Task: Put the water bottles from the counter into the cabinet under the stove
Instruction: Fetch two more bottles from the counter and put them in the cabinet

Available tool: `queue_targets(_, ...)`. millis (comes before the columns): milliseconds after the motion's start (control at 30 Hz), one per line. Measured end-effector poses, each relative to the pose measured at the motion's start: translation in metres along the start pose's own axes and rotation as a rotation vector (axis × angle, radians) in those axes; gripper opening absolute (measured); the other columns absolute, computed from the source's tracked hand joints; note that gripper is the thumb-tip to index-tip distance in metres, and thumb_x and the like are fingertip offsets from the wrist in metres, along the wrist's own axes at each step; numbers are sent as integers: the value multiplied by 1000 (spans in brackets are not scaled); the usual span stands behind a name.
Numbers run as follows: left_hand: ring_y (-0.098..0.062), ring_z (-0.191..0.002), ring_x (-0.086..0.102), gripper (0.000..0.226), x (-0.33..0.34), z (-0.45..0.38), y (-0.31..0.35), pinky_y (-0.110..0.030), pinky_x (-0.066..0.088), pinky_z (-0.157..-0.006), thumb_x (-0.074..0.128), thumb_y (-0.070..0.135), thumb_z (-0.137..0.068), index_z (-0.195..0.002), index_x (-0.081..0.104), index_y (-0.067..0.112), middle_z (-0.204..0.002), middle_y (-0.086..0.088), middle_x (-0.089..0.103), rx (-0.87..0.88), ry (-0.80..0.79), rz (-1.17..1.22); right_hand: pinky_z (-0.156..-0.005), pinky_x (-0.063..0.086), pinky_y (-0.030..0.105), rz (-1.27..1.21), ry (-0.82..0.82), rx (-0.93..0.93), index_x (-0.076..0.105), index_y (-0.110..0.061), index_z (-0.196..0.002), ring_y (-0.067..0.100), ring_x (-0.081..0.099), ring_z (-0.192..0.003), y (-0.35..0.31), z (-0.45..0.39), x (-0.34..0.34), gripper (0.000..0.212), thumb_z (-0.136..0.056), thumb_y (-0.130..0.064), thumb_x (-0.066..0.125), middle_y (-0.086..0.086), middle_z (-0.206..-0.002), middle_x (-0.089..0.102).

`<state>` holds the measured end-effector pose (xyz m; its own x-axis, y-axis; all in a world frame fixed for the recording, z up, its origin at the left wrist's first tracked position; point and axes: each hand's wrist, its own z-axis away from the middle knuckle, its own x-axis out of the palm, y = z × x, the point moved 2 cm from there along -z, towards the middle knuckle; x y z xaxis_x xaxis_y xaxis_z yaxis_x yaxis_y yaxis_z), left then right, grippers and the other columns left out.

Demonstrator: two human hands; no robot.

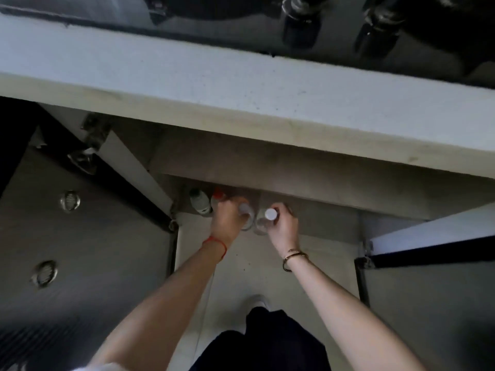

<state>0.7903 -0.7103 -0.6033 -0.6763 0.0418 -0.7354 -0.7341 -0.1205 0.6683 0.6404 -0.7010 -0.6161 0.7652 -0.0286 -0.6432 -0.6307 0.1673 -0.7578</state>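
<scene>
A: What fills the frame, biggest first?

B: A pale counter (187,84) runs as a wide band across the upper half, w/ a dark stove (348,20) above it at the top edge. Below, centre frame, the cabinet (267,162) stands open; its left door (80,223) swings out over the lower left, the right door (434,250) over the lower right.

A: And the person?

B: Two bare forearms reach up from the bottom edge into the cabinet mouth. Left hand (226,219), red string (217,243) at the wrist, has fingers curled round a clear water bottle (246,215) w/ a pale cap. Right hand (284,223), gold bangle (293,257) at the wrist, grips a second clear bottle (266,219) w/ a white cap. Both bottles upright, just beside each other at the cabinet's front edge, centre frame.

A: Anything else inside?

B: Two more bottles just left of the left hand: one w/ a red cap (218,196), one w/ a grey cap (199,200). Whether the held bottles touch the cabinet floor can't be told.
</scene>
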Motion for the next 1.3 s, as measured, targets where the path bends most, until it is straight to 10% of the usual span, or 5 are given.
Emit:
queue_targets(200,-28,-84,70,21,49,-43,-50,-39,57,-76,73,12,-73,-93,71,12,-92,-12,75,-11,-52,-35,-62,29,18,10,-45,-42,62,0,-92,18,51,-79,42,-43,53,24,-70,1,70,16,-96,62)
queue_targets(400,-21,-88,70,9,66,-66,-72,-17,44,-74,66,20,-85,-92,70,15,-94,-5,75,47,-65,-155,-68,41,28,47,-131,6,62,-5,-96,27,60,-86,65,-80,88,26,-70,-2,69,12,-97,63)
queue_targets(667,-31,-99,68,17,71,-86,-77,-38,55,-81,59,14,-86,-101,67,15,-104,-13,73,7,-145,-202,-74,41,23,60,-140,69,63,-8,-103,31,62,-97,66,-88,96,24,-79,-8,65,15,-107,64)
queue_targets(833,-33,-111,63,52,62,-72,-72,-34,49,-93,57,2,-86,-135,52,18,-123,-12,66,21,-158,-162,-92,42,26,87,-219,143,51,-8,-131,31,55,-118,61,-68,79,52,-82,-12,69,15,-130,56)
queue_targets(1300,-26,-108,63,42,-101,88,35,-34,53,-89,64,10,-82,-124,59,17,-121,-6,65,-23,-55,-90,-97,47,38,193,-195,88,55,-15,-131,31,51,-120,-65,52,-88,47,-86,-24,67,10,-127,62)
